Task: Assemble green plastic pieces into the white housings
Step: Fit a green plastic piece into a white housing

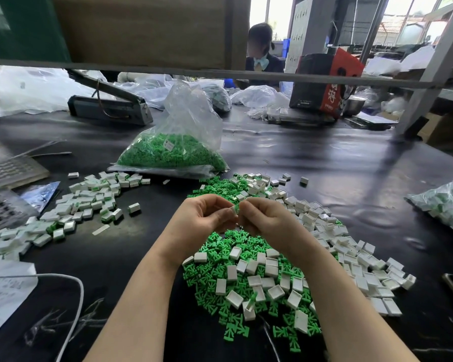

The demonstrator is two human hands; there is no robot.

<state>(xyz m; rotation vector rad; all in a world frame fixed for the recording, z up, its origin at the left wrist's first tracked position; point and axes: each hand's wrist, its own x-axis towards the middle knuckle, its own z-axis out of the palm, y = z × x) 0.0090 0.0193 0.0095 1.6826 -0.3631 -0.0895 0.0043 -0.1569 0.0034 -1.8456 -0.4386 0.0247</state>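
Both hands meet above the near pile of green pieces [215,259]: the left hand [204,218] pinches a white housing [233,210], and the right hand [264,218] pinches a green piece [237,207] against it (mostly hidden). More white housings [351,257] spread right across the dark surface [324,158].

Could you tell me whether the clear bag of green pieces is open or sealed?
Cannot tell: the clear bag stands gathered loosely at its top, which is too crumpled to judge.
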